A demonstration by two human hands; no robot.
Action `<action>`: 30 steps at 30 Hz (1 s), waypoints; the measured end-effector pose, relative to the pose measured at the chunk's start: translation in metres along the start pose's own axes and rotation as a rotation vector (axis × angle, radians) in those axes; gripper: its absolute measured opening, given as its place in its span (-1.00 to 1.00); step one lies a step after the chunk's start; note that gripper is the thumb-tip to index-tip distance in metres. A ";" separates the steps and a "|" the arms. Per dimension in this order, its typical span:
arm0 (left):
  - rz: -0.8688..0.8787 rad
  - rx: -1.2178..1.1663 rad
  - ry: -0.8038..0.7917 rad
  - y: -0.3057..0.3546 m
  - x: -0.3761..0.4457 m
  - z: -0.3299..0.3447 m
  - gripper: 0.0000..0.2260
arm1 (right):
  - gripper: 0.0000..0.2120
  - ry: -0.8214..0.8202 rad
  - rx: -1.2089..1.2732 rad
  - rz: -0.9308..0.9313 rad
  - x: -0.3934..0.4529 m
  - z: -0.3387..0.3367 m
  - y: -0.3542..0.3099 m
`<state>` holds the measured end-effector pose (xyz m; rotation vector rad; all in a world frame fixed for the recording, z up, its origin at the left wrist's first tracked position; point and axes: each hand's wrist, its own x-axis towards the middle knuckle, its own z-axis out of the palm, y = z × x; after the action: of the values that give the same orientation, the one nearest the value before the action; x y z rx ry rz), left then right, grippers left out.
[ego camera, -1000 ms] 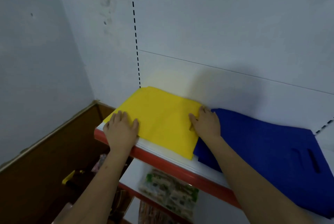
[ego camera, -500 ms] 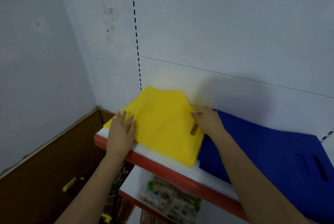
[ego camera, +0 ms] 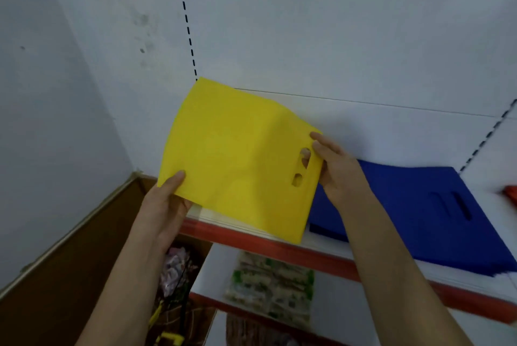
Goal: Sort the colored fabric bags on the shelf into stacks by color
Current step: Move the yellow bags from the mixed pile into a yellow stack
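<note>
The yellow bag (ego camera: 237,158) is up off the shelf (ego camera: 330,257), held tilted in front of the white back panel, its lower corner hanging over the shelf's red front edge. The left hand (ego camera: 165,203) grips its lower left corner, thumb on top of the fabric and the fingers hidden beneath. The right hand (ego camera: 335,169) pinches the right edge beside the handle slot, and fingertips show through the cut-out from behind. The bag is bowed a little, its top edge curling near the right hand. On the shelf to the right lies the blue stack (ego camera: 419,214), flat, with handle slots showing in the top bag; the yellow bag's right edge overlaps its left corner from where I stand, though I cannot tell whether they touch. At the far right edge a bit of orange fabric (ego camera: 510,194) pokes into sight. On the lower shelf sits a packet (ego camera: 271,292) printed in green and white, blurred.
</note>
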<state>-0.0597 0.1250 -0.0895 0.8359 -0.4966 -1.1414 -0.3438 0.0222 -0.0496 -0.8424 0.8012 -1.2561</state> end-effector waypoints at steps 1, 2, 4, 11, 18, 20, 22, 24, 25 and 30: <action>-0.012 0.024 0.029 -0.003 0.001 0.002 -0.79 | -0.70 0.058 -0.089 -0.064 -0.009 -0.006 -0.002; -0.026 0.051 0.053 -0.007 0.003 0.002 -0.79 | -0.70 0.122 -0.172 -0.128 -0.018 -0.013 -0.004; -0.052 0.120 0.072 -0.019 0.007 0.005 -0.68 | -0.64 0.238 -0.284 -0.231 -0.039 -0.031 -0.006; -0.055 0.389 -0.089 -0.084 -0.015 0.071 -0.62 | -0.57 0.603 -0.471 -0.315 -0.125 -0.127 -0.032; -0.069 0.529 -0.382 -0.158 -0.080 0.184 -0.80 | -0.87 0.836 -0.496 -0.371 -0.238 -0.228 -0.082; -0.053 0.583 -0.445 -0.183 -0.103 0.220 -0.87 | -0.86 0.902 -0.467 -0.386 -0.268 -0.267 -0.093; -0.053 0.615 -0.511 -0.209 -0.129 0.258 -0.89 | -0.88 0.975 -0.431 -0.395 -0.298 -0.307 -0.108; -0.068 0.621 -0.553 -0.240 -0.157 0.295 -0.88 | -0.86 1.065 -0.405 -0.415 -0.328 -0.348 -0.127; -0.074 0.624 -0.568 -0.255 -0.173 0.314 -0.87 | -0.82 1.108 -0.398 -0.417 -0.343 -0.370 -0.138; -0.083 0.624 -0.689 -0.330 -0.244 0.406 -0.81 | -0.75 1.221 -0.329 -0.440 -0.414 -0.480 -0.188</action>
<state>-0.6357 0.1647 -0.0874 0.9827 -1.4521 -1.3653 -0.9080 0.3656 -0.0904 -0.4323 1.8934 -2.0877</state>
